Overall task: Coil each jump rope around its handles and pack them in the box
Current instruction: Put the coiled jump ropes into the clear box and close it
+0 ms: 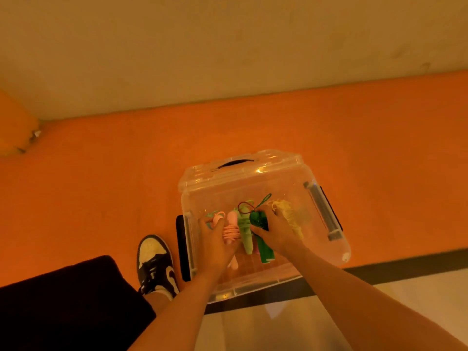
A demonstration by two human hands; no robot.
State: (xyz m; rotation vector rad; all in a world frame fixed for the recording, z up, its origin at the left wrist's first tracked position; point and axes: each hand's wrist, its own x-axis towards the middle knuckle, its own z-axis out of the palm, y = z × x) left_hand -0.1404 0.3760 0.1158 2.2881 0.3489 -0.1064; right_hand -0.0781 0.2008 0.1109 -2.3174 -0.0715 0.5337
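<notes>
A clear plastic box [326,239] stands on the orange floor, its lid tipped up at the far side. Both my hands reach inside it. My left hand [215,243] rests on a pink coiled jump rope [231,230], fingers curled over it. My right hand [276,231] grips a dark green jump rope bundle [263,245] with a thin cord loop at its top. A light green bundle [245,231] lies between them. A pale yellow coiled rope [291,219] lies to the right, partly behind my right hand.
My shoe [157,262] and dark trouser leg [65,305] sit left of the box. A black latch [182,249] is on the box's left side, another [331,211] on the right. A dark strip [405,264] borders pale floor on the near side. A wall rises beyond.
</notes>
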